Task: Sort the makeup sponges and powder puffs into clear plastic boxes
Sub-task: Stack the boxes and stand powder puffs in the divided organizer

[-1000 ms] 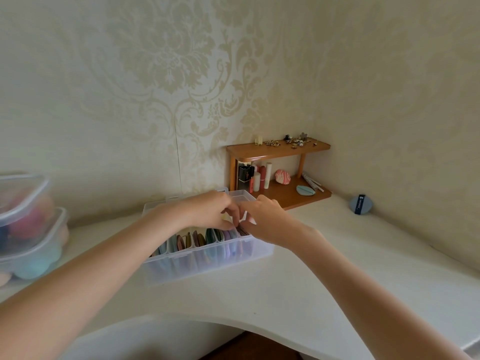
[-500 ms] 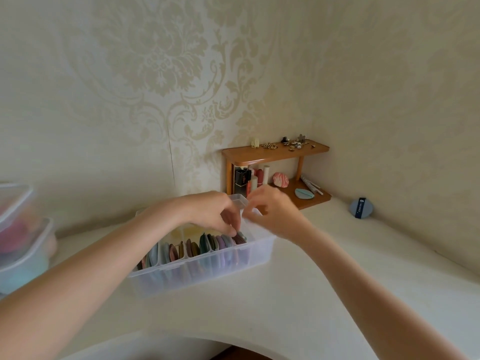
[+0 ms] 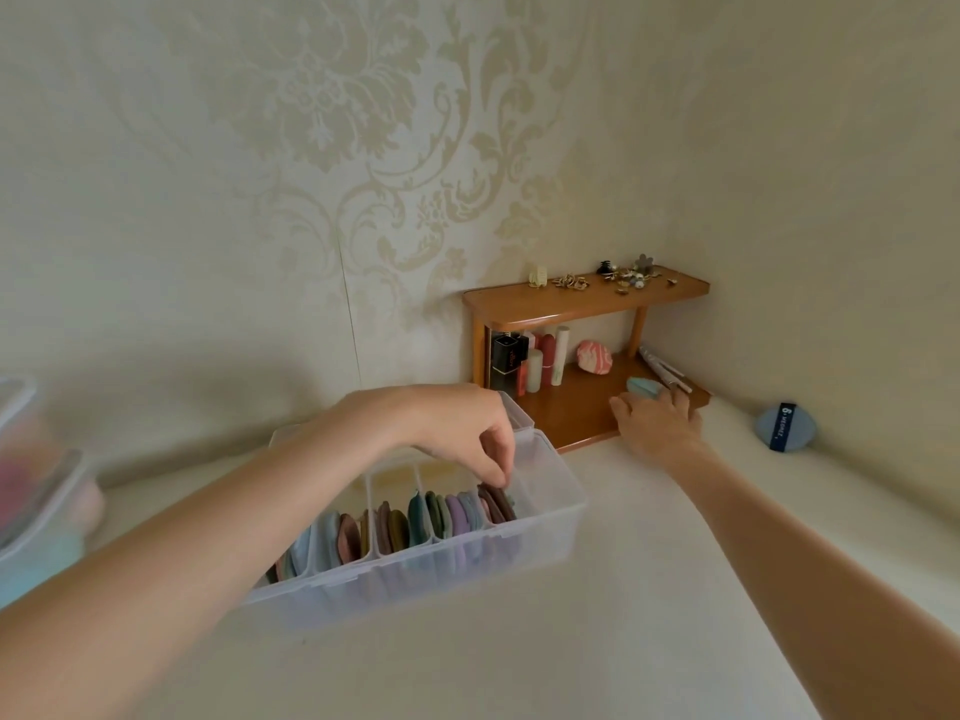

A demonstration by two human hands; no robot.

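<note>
Your clear divided box sat on the white desk just in front of you, with a row of flat powder puffs standing on edge in its compartments, pink, blue, olive, teal, lilac and dark brown from left to right. Your left hand hung over the right end of that row, fingers curled downward and the tips pinching or touching the top edge of the dark brown puff at the end (which of the two I could not tell from this angle). Your right hand was well apart from the box, stretched out to the lower board of the small wooden shelf in the corner, fingers fairly straight and laid flat against a light blue puff lying there; it was touched, not gripped. Another blue round puff with a dark strap lay on the desk to the right of that hand, near the wall. At the far left edge, two stacked lidded tubs held blurred pink and teal shapes.
</note>
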